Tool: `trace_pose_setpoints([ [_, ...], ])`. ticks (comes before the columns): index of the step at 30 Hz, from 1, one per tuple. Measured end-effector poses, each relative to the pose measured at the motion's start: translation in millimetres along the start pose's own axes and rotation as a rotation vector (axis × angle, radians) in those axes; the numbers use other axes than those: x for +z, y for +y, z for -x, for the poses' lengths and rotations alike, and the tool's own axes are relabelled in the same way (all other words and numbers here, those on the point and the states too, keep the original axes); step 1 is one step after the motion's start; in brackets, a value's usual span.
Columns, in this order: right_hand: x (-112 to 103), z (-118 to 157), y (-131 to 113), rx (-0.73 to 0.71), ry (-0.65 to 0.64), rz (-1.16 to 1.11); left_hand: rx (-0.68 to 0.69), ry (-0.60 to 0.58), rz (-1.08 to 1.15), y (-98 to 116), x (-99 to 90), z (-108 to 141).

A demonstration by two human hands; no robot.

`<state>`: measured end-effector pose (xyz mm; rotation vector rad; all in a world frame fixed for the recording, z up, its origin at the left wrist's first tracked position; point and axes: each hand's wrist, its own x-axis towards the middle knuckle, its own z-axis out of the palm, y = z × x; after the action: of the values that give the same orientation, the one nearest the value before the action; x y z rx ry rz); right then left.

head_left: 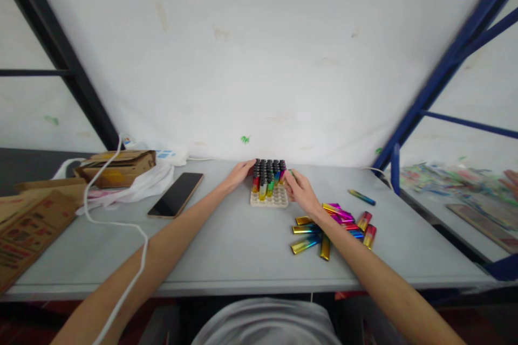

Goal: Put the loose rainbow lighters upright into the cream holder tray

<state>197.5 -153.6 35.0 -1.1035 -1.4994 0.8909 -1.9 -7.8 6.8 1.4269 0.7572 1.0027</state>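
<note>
A white tray [269,204] with rows of holes stands on the table, its back and left part filled with upright lighters [263,187] with black tops and shiny coloured bodies. Holes at its front right show bare. My left hand [242,172] grips the tray's back left side, its fingertips partly hidden by the lighters. At the tray's right edge, my right hand [298,188] is closed round a lighter, mostly hidden, with a bit of green showing. Below the right wrist lies a loose pile of shiny metallic lighters [306,244] in gold, blue, pink and red, partly covered by the forearm.
A dark-screened phone [176,195] lies left of my left forearm. Further left are cardboard boxes [117,168], a white plastic bag [151,183] and a white cable [121,223]. One lone lighter [362,197] lies at the right. Blue metal frame bars [416,105] rise beyond it.
</note>
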Motion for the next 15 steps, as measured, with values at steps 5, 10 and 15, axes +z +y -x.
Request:
trace_pose_setpoints([
  [5,-4.3,-1.5,-6.5,0.034,-0.076,-0.178,-0.004,0.005,-0.003,-0.1,0.5,0.1],
  [10,-15.5,-2.9,-7.8,-0.102,0.011,0.205,-0.011,-0.003,0.013,-1.3,0.0,-1.5],
  [15,-18.2,-0.4,-11.1,-0.155,-0.037,0.342,0.000,0.001,0.004,-1.5,-0.5,-1.4],
])
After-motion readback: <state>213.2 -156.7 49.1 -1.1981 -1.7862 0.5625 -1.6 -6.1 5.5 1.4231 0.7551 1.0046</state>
